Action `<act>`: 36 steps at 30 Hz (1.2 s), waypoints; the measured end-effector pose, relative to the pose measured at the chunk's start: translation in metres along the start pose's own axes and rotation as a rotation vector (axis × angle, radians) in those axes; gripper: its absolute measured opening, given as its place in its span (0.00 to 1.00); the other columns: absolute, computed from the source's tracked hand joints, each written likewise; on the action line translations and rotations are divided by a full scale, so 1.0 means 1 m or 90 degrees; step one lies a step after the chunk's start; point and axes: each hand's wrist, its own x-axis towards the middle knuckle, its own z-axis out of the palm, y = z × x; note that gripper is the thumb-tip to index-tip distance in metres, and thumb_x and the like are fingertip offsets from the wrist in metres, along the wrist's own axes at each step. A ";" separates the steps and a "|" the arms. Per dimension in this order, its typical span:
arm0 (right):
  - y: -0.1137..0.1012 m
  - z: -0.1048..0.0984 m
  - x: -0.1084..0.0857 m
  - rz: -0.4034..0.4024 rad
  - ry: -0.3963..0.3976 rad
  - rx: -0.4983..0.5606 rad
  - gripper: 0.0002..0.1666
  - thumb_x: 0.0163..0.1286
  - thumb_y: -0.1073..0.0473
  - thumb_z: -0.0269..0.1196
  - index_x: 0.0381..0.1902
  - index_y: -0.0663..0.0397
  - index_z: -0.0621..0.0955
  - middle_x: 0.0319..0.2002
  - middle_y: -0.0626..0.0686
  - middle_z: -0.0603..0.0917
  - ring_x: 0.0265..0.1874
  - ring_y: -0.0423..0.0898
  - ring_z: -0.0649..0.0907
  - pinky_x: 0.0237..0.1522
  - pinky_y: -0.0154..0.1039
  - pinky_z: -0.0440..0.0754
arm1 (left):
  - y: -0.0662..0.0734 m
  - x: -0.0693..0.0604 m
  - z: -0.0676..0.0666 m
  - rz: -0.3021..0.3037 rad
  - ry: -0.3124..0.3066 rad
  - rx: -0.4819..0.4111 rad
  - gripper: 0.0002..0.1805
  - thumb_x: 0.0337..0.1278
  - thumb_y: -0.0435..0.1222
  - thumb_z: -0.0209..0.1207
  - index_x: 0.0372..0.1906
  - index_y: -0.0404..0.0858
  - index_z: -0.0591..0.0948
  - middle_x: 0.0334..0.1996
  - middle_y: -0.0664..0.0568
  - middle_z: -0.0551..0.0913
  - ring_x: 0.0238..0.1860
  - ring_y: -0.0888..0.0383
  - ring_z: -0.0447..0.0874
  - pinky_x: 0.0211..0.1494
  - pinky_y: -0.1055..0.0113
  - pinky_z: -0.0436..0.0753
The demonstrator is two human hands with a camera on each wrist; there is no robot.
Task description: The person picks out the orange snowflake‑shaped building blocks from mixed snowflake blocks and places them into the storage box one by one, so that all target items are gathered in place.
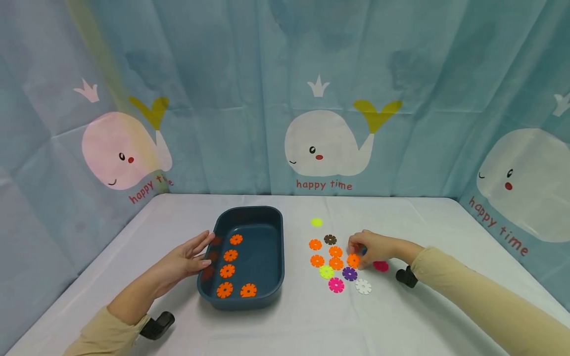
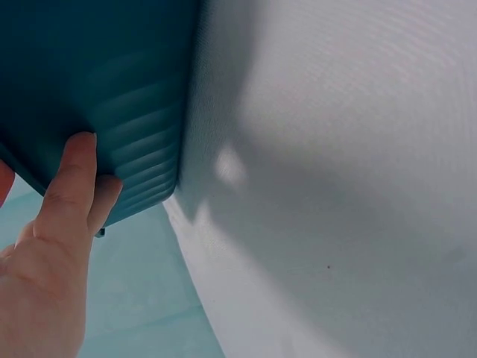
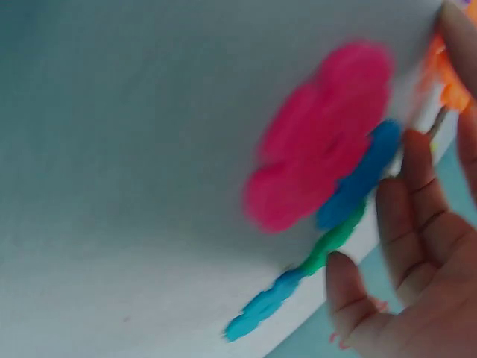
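The orange disc (image 1: 353, 261) was flat and bright, its round edge notched into petals; in the right wrist view it blurred. It was just above or on the white table (image 1: 311, 321), right of the tray, at the near edge of the fingertips of the right hand (image 1: 376, 247), which pinched it between thumb and finger with little gap. Around it lay similar loose discs: four orange ones (image 1: 315, 244), a brown disc (image 1: 330, 239), a purple disc (image 1: 349, 274), a white disc (image 1: 363, 287), two yellow-green ones (image 1: 326, 272) and two pink ones (image 1: 336, 285), with blue and green pieces (image 3: 361, 179) beside one pink disc. The left hand (image 1: 184, 259), fingers extended rather than clasped, touched the left side of a dark blue tray (image 1: 283, 247), where five orange discs (image 1: 230, 255) lay. Behind hung a whale-print curtain (image 1: 222, 123).
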 end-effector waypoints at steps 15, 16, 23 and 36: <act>-0.022 0.005 -0.001 0.045 0.059 0.098 0.09 0.61 0.69 0.66 0.25 0.57 0.76 0.23 0.48 0.77 0.25 0.44 0.74 0.31 0.36 0.77 | -0.003 -0.001 0.002 -0.004 0.002 -0.006 0.47 0.67 0.29 0.54 0.77 0.34 0.35 0.77 0.42 0.39 0.73 0.31 0.38 0.68 0.38 0.57; -0.023 0.004 0.001 0.046 0.062 0.110 0.09 0.61 0.69 0.66 0.25 0.57 0.77 0.24 0.48 0.77 0.25 0.44 0.74 0.32 0.36 0.77 | -0.003 -0.002 0.002 -0.005 0.003 -0.006 0.47 0.67 0.29 0.54 0.77 0.34 0.35 0.77 0.42 0.39 0.73 0.31 0.38 0.69 0.38 0.58; -0.050 -0.005 0.010 0.064 0.057 0.213 0.04 0.64 0.68 0.65 0.32 0.62 0.79 0.25 0.50 0.82 0.30 0.47 0.81 0.42 0.44 0.81 | -0.002 -0.002 0.002 0.002 0.005 -0.005 0.47 0.67 0.29 0.55 0.77 0.34 0.36 0.77 0.41 0.39 0.72 0.30 0.38 0.68 0.38 0.58; -0.104 -0.013 0.033 0.023 0.010 0.303 0.10 0.66 0.65 0.63 0.43 0.65 0.81 0.30 0.54 0.87 0.31 0.48 0.85 0.39 0.43 0.82 | -0.001 0.000 0.001 0.018 -0.004 -0.010 0.45 0.68 0.28 0.53 0.77 0.34 0.36 0.77 0.40 0.39 0.73 0.30 0.38 0.68 0.38 0.58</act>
